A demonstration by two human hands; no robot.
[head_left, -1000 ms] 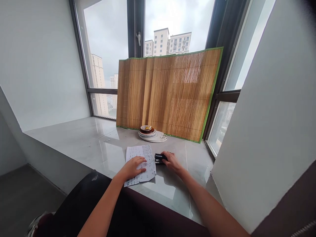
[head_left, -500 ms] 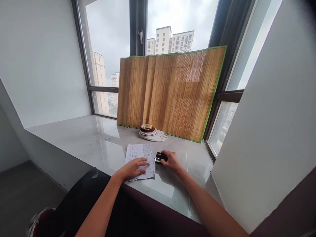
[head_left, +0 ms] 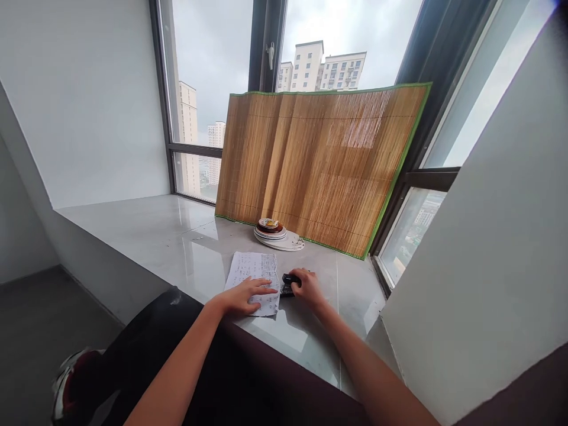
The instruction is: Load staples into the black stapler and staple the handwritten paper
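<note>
Sheets of paper (head_left: 249,267) with writing on them lie on the tiled window sill in front of me. My left hand (head_left: 245,296) rests flat on their lower part, fingers spread. Just off the paper's right edge is a black stapler (head_left: 289,280), with my right hand (head_left: 307,286) closed around its back end. The stapler's front points left toward the paper; whether its jaw overlaps the sheet edge is hard to make out.
A stack of plates (head_left: 270,232) stands behind the paper, on a larger white oval plate (head_left: 293,241). Behind it a bamboo mat (head_left: 310,160) with green edging leans on the window. A slanting wall (head_left: 479,248) bounds the sill at right.
The camera view has shifted, so the scene sits a little differently in frame. The left hand stays on the paper, and the right hand keeps hold of the stapler at the paper's right edge.
</note>
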